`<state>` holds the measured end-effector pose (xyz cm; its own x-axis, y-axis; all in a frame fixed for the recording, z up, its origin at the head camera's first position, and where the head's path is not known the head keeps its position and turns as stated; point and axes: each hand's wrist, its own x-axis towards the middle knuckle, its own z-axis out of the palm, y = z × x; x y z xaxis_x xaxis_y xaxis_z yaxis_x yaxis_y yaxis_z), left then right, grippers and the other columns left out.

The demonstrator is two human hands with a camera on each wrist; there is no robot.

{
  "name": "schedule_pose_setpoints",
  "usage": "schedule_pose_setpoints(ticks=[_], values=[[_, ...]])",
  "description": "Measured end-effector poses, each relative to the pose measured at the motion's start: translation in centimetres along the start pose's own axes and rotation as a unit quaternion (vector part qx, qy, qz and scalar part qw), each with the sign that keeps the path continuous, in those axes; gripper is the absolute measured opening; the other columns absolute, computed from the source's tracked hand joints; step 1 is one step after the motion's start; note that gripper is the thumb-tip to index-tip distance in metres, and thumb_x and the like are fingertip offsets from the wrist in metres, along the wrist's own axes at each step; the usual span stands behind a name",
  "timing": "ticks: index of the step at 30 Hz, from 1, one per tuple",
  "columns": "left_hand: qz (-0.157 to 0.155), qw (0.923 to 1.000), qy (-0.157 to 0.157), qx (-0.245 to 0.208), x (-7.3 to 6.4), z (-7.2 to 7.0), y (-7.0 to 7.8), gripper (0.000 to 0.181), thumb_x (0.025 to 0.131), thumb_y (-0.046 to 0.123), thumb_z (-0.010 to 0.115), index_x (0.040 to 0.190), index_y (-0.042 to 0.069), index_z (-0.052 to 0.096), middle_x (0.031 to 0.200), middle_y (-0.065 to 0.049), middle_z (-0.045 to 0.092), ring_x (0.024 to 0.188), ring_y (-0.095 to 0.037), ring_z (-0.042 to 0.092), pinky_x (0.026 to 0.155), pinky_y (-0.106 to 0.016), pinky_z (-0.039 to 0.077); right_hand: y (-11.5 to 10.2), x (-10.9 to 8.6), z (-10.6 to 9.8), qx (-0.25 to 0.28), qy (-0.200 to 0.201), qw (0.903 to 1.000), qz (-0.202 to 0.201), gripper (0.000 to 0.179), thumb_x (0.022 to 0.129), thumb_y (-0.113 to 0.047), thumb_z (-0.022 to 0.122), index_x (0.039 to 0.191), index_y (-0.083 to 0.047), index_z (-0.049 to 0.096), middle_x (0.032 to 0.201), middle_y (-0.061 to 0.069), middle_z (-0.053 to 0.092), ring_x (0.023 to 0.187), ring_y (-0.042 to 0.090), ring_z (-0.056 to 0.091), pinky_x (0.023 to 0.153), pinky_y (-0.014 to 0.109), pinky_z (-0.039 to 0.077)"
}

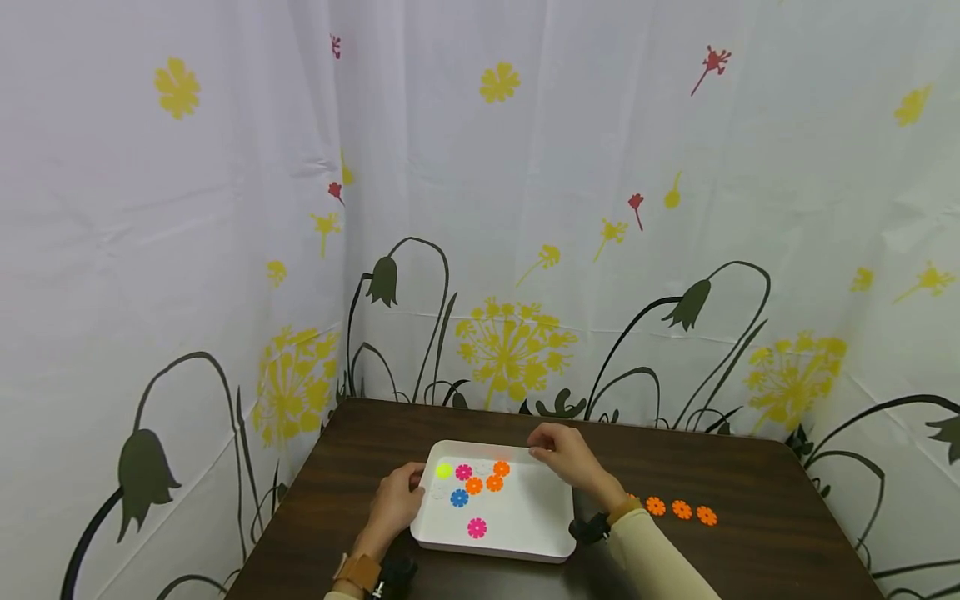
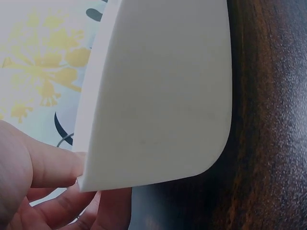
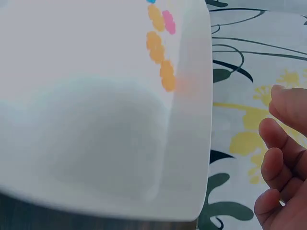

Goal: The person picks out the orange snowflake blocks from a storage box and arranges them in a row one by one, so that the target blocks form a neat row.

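Note:
A white rectangular tray [image 1: 525, 508] lies in front of me with small notched plastic discs in it. Gripped by its left rim, the tray has the thumb of my left hand [image 1: 397, 500] on its edge and the fingers below, as the left wrist view [image 2: 53, 177] shows. My right hand [image 1: 566, 454] hovers by the far right rim, fingers loosely bent and holding nothing; in the right wrist view the hand [image 3: 285, 158] stands apart from the tray wall [image 3: 194, 120]. Inside are several orange discs [image 1: 495, 482], two pink discs [image 1: 477, 527], a blue disc [image 1: 459, 497], a yellow disc [image 1: 444, 471] and pale clear ones.
Right of the tray, partly behind my right wrist, several orange discs [image 1: 681, 509] form a row on the dark wooden table [image 1: 750, 550]. A white curtain [image 1: 420, 167] with printed flowers hangs behind the table and along its sides.

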<state>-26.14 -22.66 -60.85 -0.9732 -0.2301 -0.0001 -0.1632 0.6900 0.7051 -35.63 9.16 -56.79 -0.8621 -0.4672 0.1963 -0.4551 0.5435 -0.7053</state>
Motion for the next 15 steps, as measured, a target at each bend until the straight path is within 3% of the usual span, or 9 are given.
schedule_pose_setpoints(ticks=[8, 15], values=[[0.002, 1.0000, -0.003, -0.001, 0.0, -0.2, 0.0, 0.038, 0.094, 0.001, 0.070, 0.132, 0.001, 0.069, 0.106, -0.014, 0.074, 0.088, -0.027, 0.067, 0.077, -0.053, 0.051, -1.0, 1.4, 1.6, 0.006, -0.013, 0.9999, -0.001, 0.007, 0.099, -0.011, 0.073, 0.106, -0.011, 0.076, 0.084, -0.005, 0.064, 0.074, 0.011, 0.055, 0.065, 0.025, 0.049], [0.004, 0.9999, -0.003, 0.010, -0.1, 0.1, 0.1, 0.037, 0.094, 0.002, 0.069, 0.131, 0.003, 0.070, 0.107, -0.013, 0.075, 0.091, -0.029, 0.069, 0.078, -0.056, 0.052, -1.2, 1.4, 2.9, -0.018, -0.032, 0.9993, -0.004, 0.009, 0.098, -0.010, 0.073, 0.107, -0.008, 0.076, 0.082, -0.004, 0.061, 0.072, 0.011, 0.052, 0.061, 0.024, 0.045]])
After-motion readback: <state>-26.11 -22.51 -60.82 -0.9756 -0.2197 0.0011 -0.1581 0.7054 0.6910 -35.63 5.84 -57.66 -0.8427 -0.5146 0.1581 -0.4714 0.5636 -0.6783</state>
